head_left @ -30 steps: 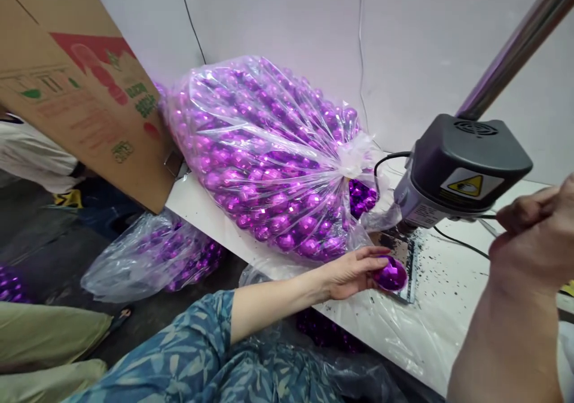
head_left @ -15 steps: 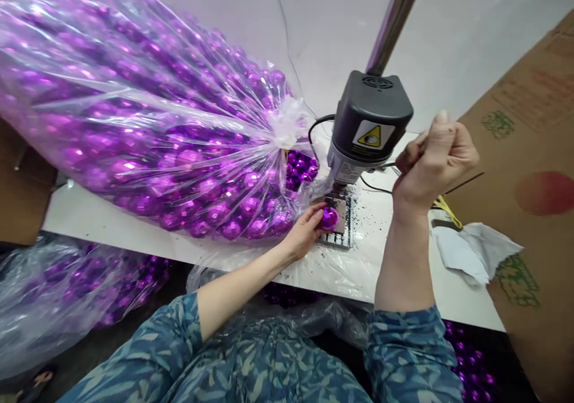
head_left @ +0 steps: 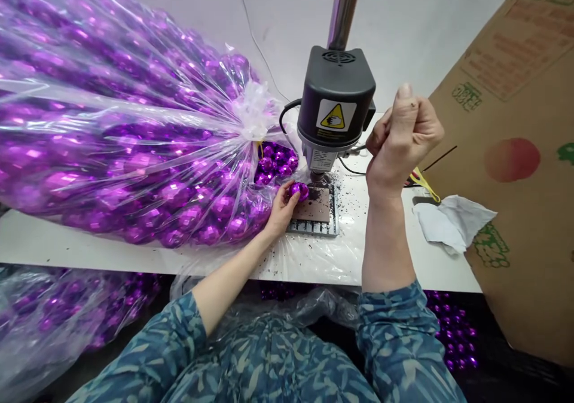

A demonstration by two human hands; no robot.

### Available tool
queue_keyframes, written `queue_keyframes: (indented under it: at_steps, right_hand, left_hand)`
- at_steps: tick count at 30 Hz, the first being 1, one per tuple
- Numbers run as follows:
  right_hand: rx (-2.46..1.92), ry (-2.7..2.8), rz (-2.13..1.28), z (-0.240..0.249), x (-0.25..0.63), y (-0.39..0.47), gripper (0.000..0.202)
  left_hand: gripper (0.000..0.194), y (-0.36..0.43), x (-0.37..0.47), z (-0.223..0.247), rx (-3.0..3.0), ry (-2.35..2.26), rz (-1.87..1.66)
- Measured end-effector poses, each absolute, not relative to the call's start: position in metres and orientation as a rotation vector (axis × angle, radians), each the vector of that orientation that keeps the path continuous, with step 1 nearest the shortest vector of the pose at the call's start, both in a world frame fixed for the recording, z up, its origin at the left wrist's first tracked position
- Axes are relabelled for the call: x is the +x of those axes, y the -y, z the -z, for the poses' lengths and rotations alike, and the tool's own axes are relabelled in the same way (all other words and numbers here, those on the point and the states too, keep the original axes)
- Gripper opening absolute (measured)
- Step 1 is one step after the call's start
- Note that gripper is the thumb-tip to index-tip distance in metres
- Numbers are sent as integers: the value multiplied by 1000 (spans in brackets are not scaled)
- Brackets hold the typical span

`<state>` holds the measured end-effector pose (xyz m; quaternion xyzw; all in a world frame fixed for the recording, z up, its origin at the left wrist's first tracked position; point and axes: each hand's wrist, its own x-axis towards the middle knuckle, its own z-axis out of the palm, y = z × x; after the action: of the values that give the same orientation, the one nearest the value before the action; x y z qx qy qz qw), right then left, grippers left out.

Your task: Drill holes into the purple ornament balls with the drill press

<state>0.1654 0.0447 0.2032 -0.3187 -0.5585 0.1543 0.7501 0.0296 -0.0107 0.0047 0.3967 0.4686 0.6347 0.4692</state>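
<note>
My left hand holds a shiny purple ball between thumb and fingers, over the left part of a flat metal base plate strewn with dark flakes. Above the plate stands a black drill-press head with a yellow warning label, mounted on a steel column. Raised at the right of the machine, my right hand is closed in a fist near a thin metal lever; what its fingers wrap round is mostly hidden.
A huge clear bag of purple balls fills the left. On the right are a cardboard box, crumpled white paper and a yellow-handled tool. More bagged purple balls lie below the table edge.
The view has shifted, so things appear further left. My left hand has moved the purple ball from the middle of the plate to its left side. My right hand stays closed beside the machine.
</note>
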Motion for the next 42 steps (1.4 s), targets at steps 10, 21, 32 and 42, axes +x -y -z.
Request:
queue_keyframes:
  at_steps: [10, 21, 32, 42]
  right_hand:
    - [-718, 1210, -284, -203, 164, -42, 52]
    - [-368, 1155, -373, -197, 167, -53, 49]
    - [-451, 1157, -333, -199, 165, -48, 55]
    - [-449, 1157, -324, -197, 165, -47, 54]
  left_hand:
    - [49, 13, 26, -11, 844, -1065, -1485]
    - [62, -11, 13, 10, 1185, -1076, -1464]
    - [71, -14, 13, 21, 1432, -1187, -1389]
    - [59, -9, 22, 15, 1570, -1166, -1392]
